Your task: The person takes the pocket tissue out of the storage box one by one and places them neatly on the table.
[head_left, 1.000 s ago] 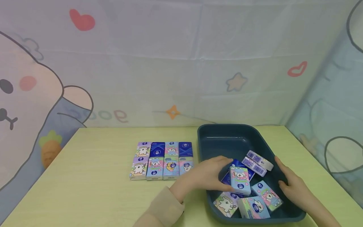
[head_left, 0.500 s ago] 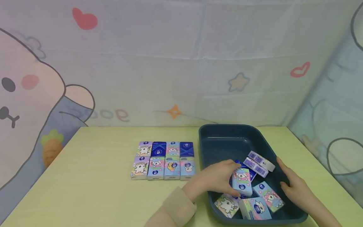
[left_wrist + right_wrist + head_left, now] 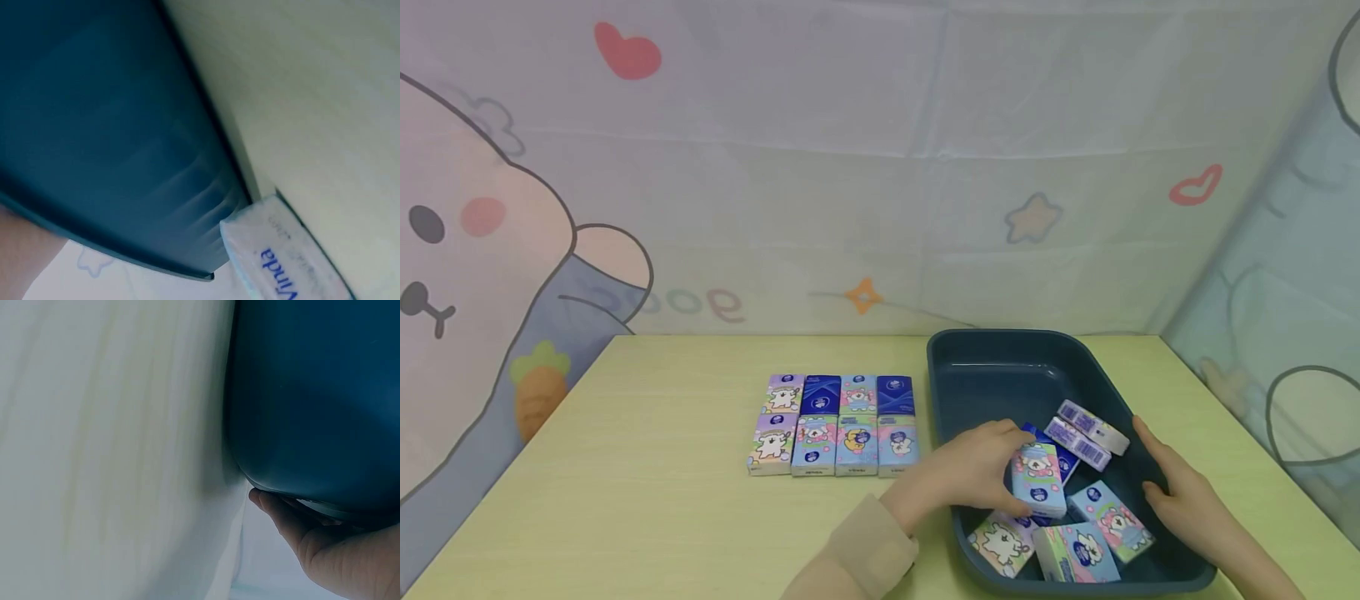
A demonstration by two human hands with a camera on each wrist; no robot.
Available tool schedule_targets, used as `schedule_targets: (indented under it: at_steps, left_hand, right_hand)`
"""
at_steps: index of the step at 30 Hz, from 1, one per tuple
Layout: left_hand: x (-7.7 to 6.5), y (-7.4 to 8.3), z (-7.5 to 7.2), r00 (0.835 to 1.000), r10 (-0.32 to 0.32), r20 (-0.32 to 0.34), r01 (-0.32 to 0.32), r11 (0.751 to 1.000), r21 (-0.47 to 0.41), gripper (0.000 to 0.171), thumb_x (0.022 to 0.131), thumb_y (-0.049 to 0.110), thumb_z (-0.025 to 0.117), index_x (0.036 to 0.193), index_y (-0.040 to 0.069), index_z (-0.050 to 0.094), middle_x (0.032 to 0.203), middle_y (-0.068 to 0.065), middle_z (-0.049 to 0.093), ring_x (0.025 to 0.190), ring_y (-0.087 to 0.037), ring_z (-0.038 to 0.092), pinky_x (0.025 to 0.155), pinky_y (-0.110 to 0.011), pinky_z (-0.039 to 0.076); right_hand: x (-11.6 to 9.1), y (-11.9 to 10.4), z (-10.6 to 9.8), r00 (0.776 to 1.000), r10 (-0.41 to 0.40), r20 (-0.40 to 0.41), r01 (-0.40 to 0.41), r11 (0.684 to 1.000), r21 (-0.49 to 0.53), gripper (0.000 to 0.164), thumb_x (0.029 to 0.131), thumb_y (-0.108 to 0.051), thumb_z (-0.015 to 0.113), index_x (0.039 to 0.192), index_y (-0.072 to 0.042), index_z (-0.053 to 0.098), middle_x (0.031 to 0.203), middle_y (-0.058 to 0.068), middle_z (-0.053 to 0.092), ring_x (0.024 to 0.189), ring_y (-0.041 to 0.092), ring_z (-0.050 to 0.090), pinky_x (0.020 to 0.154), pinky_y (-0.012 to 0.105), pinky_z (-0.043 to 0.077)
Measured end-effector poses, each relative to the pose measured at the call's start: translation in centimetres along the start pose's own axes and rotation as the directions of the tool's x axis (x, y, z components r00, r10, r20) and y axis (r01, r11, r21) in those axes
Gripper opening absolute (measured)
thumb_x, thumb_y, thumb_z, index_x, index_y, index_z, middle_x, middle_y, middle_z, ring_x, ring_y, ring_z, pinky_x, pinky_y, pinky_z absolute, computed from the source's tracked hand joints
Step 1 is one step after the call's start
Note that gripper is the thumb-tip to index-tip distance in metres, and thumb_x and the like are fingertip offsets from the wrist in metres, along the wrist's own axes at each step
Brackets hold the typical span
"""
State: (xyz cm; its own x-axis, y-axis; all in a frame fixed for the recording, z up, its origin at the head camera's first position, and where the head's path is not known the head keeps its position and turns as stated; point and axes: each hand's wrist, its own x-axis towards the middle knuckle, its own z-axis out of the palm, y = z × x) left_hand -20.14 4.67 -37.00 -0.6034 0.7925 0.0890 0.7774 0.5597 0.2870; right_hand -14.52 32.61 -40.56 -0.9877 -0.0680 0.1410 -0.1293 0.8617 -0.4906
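Only the head view shows the left hand (image 3: pixel 981 467) pinching a light blue tissue pack (image 3: pixel 1039 482) in the blue tub (image 3: pixel 988 387). The left wrist view spells "Vinda" on a white pack end (image 3: pixel 275 265), near that wrist. The left hand reaches over the rim, back up; the right hand (image 3: pixel 1183 496) grips the other side, thumb inside.

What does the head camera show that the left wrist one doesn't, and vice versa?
Only the head view shows packs inside the tray, including the pack the left hand grips.
Only the left wrist view shows readable "Vinda" lettering, on a pack outside the tray.
Both share the tray, the table and part of the backdrop.
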Motion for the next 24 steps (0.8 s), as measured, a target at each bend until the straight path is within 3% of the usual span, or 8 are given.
schedule_targets:
  at_steps: [7, 13, 19, 24]
  left_hand:
    - [-1.6, -0.1, -1.0, 0.998, -0.016, -0.058, 0.015, 0.999, -0.029, 0.080, 0.074, 0.044, 0.080, 0.139, 0.009, 0.049, 0.127, 0.000, 0.058, 0.109, -0.008, 0.054, 0.098, -0.017, 0.045]
    - [-3.5, -0.6, -2.2, 0.990, -0.082, -0.114, 0.066, 0.989, -0.135, 0.080, 0.073, 0.042, 0.081, 0.139, 0.011, 0.049, 0.129, 0.000, 0.057, 0.114, -0.010, 0.054, 0.101, -0.022, 0.046]
    - [-6.0, -1.3, -3.0, 0.973, -0.159, -0.167, 0.121, 0.969, -0.217, 0.079, 0.072, 0.037, 0.082, 0.139, 0.013, 0.048, 0.132, 0.001, 0.056, 0.118, -0.014, 0.055, 0.100, -0.028, 0.048]
    - [-8.0, -2.4, -3.4, 0.956, -0.233, -0.178, 0.169, 0.934, -0.314, 0.080, 0.071, 0.036, 0.083, 0.140, 0.015, 0.047, 0.136, 0.002, 0.053, 0.118, -0.015, 0.054, 0.099, -0.033, 0.049]
  right_hand:
    - [0.0, 0.0, 0.0, 1.000, 0.013, 0.010, -0.013, 1.000, 0.001, 0.082, 0.085, 0.010, 0.048, 0.154, -0.004, 0.005, 0.148, 0.040, 0.022, 0.130, 0.061, 0.026, 0.099, 0.071, 0.029]
    - [0.0, 0.1, 0.0, 1.000, -0.005, -0.010, 0.005, 1.000, -0.003, 0.082, 0.084, 0.010, 0.049, 0.154, -0.004, 0.007, 0.147, 0.040, 0.024, 0.128, 0.062, 0.028, 0.098, 0.071, 0.030]
    - [0.0, 0.0, 0.2, 1.000, -0.007, -0.011, 0.007, 1.000, -0.010, 0.082, 0.083, 0.010, 0.050, 0.153, -0.002, 0.008, 0.145, 0.041, 0.026, 0.127, 0.062, 0.030, 0.097, 0.071, 0.031]
    - [0.0, 0.1, 0.0, 1.000, 0.010, 0.005, -0.010, 1.000, -0.018, 0.083, 0.085, 0.009, 0.049, 0.154, -0.004, 0.006, 0.146, 0.041, 0.025, 0.128, 0.062, 0.029, 0.098, 0.071, 0.030]
